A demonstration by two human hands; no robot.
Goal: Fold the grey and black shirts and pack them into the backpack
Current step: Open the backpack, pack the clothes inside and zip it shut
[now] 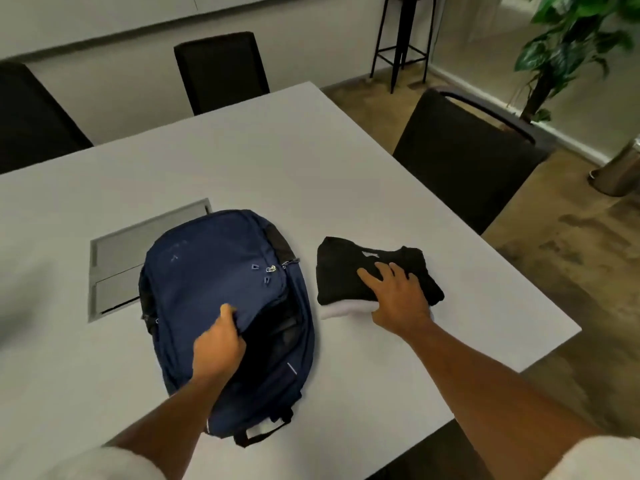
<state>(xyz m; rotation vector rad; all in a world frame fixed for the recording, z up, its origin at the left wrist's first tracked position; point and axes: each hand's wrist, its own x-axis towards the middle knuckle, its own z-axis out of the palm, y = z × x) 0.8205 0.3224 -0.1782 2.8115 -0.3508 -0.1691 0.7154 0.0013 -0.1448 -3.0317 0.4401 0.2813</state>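
A navy backpack lies flat on the pale grey table, its woven fabric matte and slightly puckered along the seams, with small metal zip pulls catching the light near its upper right edge. The main compartment is unzipped along the near right side, and the gap shows a dark, almost black interior. The left hand has closed on the edge of that front flap, thumb on top and fingers curled under the cloth, holding the opening apart.

Just to the right of the bag, apart from it, sits a squared-off stack of folded clothes. The black shirt is on top — soft, dull knit, with a small pale label showing at the neckline — and beneath it a strip of the grey shirt pokes out along the near edge, looking nearly white in this light. The right hand lies spread over the near right part of the stack, fingers splayed across the black cloth and the thumb side tucked down by the lighter layer; whether it is gripping or only pressing I cannot tell.

Behind the backpack a rectangular metal-framed hatch is set flush into the tabletop, partly covered by the bag. Dark, smooth-backed chairs stand around the table, and a leafy green plant fills the far right corner.
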